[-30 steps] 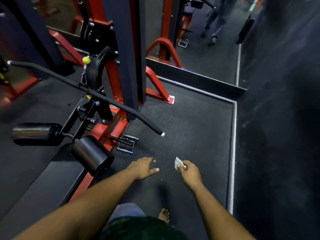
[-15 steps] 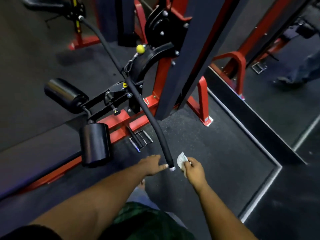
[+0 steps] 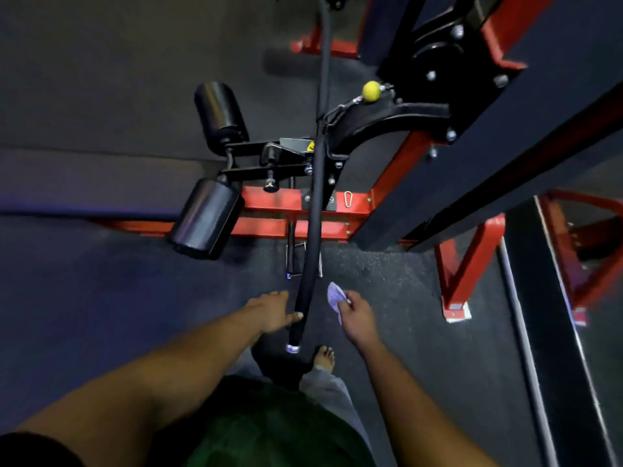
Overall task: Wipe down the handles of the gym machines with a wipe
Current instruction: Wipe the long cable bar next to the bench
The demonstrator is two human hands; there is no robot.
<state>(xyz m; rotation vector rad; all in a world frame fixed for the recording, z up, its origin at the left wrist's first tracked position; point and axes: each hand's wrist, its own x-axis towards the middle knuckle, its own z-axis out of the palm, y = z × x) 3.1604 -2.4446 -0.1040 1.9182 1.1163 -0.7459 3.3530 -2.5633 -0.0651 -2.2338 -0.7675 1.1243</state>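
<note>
Hanging stiff from its cable, the lat bar (image 3: 312, 230) is steadied by the straight-fingered left hand (image 3: 269, 313) near its end while the limp wipe (image 3: 335, 298) is pinched in the right hand (image 3: 359, 316).

Matt bar (image 3: 313, 210), glossy roller pads (image 3: 205, 219)

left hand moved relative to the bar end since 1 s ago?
Yes. The left hand now touches the bar just above its capped end; earlier it was well short of it.
</note>
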